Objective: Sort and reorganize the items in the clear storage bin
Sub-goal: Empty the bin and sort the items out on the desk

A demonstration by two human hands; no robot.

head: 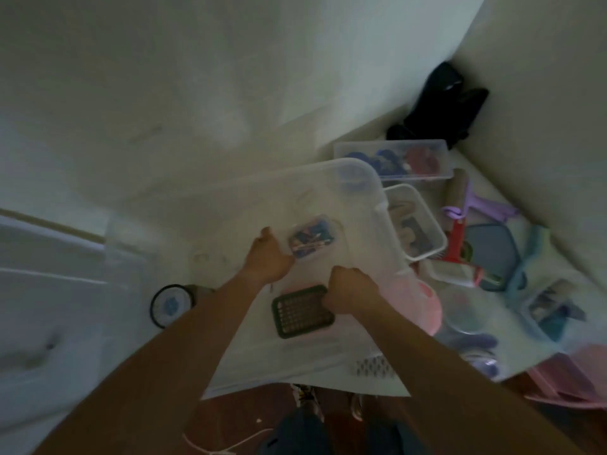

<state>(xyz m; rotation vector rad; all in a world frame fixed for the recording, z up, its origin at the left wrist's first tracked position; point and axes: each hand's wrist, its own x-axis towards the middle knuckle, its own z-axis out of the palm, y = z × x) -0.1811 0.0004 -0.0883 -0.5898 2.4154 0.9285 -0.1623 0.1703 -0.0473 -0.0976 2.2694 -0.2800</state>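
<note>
Clear storage bin [328, 198] tilted; left hand [267, 257] grips a small case [310, 237], right hand [349, 292] curls round a green grid [300, 311]

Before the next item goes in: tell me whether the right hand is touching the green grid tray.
Touching. In the head view the right hand has its curled fingers on the right edge of the green grid tray, with no gap visible between them.

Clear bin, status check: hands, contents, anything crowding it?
Left hand on small clear case. Right hand grips green grid insert. Both inside clear bin. Smaller tub close on its right.
</note>
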